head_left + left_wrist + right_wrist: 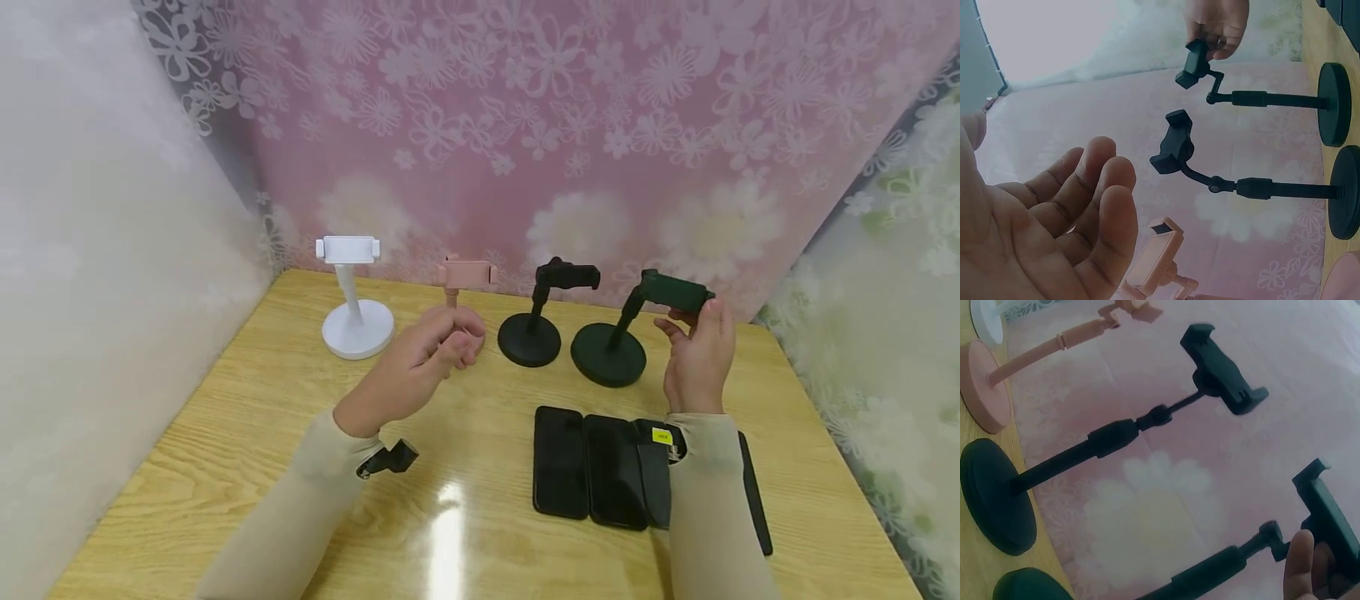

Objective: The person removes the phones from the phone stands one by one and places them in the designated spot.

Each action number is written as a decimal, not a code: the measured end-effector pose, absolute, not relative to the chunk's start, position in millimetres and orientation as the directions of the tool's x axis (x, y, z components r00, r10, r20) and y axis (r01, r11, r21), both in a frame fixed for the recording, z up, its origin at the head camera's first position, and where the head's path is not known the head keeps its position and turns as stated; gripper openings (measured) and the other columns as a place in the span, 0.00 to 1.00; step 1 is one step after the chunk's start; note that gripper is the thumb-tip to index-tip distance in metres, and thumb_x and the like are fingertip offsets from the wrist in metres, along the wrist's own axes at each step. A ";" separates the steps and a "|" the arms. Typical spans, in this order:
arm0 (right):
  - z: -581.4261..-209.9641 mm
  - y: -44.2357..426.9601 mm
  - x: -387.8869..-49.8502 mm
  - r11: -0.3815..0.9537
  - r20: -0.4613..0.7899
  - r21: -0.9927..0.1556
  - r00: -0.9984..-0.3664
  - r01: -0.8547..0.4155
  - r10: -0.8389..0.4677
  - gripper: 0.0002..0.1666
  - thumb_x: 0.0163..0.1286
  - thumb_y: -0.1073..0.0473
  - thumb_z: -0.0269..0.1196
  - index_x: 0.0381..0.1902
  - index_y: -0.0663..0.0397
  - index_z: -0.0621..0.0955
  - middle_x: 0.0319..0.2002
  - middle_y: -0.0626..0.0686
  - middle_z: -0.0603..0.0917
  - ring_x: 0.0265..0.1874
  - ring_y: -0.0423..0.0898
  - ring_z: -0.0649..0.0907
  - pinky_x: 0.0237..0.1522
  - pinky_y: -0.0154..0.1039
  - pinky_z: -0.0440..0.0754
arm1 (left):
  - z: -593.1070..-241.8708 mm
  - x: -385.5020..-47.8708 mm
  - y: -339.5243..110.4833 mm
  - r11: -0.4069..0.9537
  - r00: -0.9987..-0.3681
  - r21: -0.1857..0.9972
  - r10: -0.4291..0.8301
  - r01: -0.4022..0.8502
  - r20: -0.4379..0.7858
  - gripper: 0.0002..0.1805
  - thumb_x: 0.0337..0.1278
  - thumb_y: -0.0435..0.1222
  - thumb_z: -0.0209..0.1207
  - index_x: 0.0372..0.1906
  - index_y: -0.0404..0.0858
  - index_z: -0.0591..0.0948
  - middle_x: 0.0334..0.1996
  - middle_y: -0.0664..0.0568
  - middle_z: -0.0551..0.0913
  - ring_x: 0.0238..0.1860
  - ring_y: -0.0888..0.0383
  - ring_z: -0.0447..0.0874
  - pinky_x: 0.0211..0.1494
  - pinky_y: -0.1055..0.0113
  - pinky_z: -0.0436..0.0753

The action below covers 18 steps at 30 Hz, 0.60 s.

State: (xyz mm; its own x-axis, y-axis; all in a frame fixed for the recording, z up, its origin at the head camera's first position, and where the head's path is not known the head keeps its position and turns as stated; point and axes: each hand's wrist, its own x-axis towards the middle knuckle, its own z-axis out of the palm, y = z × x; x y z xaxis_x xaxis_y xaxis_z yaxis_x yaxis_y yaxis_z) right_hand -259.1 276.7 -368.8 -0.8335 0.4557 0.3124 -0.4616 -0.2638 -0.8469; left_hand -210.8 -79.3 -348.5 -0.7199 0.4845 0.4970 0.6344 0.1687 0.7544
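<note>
On the right, a dark green phone stand (pixel 610 354) stands on its round base. My right hand (pixel 699 360) grips the right end of its clamp (pixel 675 291), thumb and fingers around the edge. My left hand (pixel 408 367) hovers in front of the pink phone stand (pixel 468 273), holding nothing, its fingers loosely bent. In the left wrist view that hand's palm (pixel 1022 231) shows with the fingers bent upward. Between the pink and green stands is a black phone stand (pixel 529 339). At the far left stands a white phone stand (pixel 358 329). All clamps hold no phone.
Several dark phones lie side by side at the front right, among them a left one (pixel 560 462) and its neighbour (pixel 615 471); my right forearm covers part of the row. A floral cloth (pixel 495 125) hangs behind the wooden table (pixel 247 433).
</note>
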 end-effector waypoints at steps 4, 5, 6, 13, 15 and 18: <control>-378.9 286.8 -261.6 -0.299 0.316 -0.832 -0.842 -0.467 0.437 0.21 0.84 0.50 0.48 0.58 0.62 0.75 0.47 0.57 0.75 0.44 0.49 0.77 0.40 0.36 0.86 | -349.0 -212.1 -76.5 0.190 -0.723 0.750 0.492 0.633 0.486 0.25 0.81 0.58 0.41 0.52 0.43 0.78 0.39 0.51 0.78 0.41 0.57 0.77 0.42 0.62 0.80; -379.5 288.8 -262.6 -0.302 0.326 -0.829 -0.845 -0.471 0.424 0.21 0.84 0.50 0.49 0.58 0.62 0.75 0.47 0.58 0.76 0.44 0.49 0.77 0.40 0.36 0.86 | -348.2 -213.4 -75.7 0.194 -0.722 0.748 0.494 0.635 0.485 0.26 0.81 0.59 0.41 0.51 0.43 0.78 0.38 0.51 0.78 0.41 0.56 0.76 0.42 0.62 0.80; -379.5 290.5 -263.7 -0.306 0.334 -0.827 -0.849 -0.473 0.408 0.22 0.84 0.50 0.49 0.58 0.63 0.76 0.47 0.58 0.77 0.44 0.50 0.78 0.39 0.36 0.86 | -347.3 -214.9 -74.9 0.198 -0.720 0.744 0.496 0.639 0.486 0.27 0.80 0.59 0.41 0.51 0.43 0.78 0.38 0.52 0.78 0.42 0.56 0.76 0.42 0.62 0.79; -373.0 298.2 -271.1 -0.380 0.307 -0.830 -0.903 -0.408 0.299 0.25 0.81 0.48 0.54 0.61 0.63 0.77 0.46 0.57 0.82 0.39 0.48 0.83 0.31 0.34 0.84 | -344.2 -222.3 -70.0 0.183 -0.702 0.737 0.514 0.651 0.493 0.29 0.77 0.62 0.41 0.45 0.43 0.79 0.39 0.52 0.78 0.46 0.55 0.72 0.44 0.60 0.77; -372.8 298.6 -272.9 -0.402 0.296 -0.823 -0.907 -0.402 0.300 0.25 0.81 0.48 0.54 0.61 0.64 0.77 0.45 0.57 0.83 0.36 0.48 0.84 0.30 0.35 0.85 | -345.1 -223.5 -68.7 0.180 -0.692 0.731 0.528 0.658 0.493 0.28 0.77 0.62 0.43 0.43 0.43 0.79 0.39 0.52 0.77 0.45 0.55 0.71 0.42 0.60 0.76; -375.1 298.0 -274.1 -0.419 0.284 -0.813 -0.903 -0.406 0.324 0.25 0.81 0.49 0.56 0.61 0.63 0.77 0.43 0.58 0.83 0.32 0.48 0.85 0.29 0.36 0.86 | -347.0 -223.8 -66.7 0.186 -0.693 0.736 0.544 0.650 0.474 0.27 0.76 0.63 0.45 0.41 0.45 0.80 0.39 0.54 0.76 0.40 0.56 0.73 0.39 0.61 0.76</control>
State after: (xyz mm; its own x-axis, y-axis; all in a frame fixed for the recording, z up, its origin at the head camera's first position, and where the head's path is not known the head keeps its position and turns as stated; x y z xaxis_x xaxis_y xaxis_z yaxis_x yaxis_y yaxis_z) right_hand -274.1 298.0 -375.1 -0.9026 0.3238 0.2838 -0.4056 -0.4187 -0.8125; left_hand -223.8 -66.7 -347.0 -0.6926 0.5437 0.4740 0.6503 0.1864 0.7364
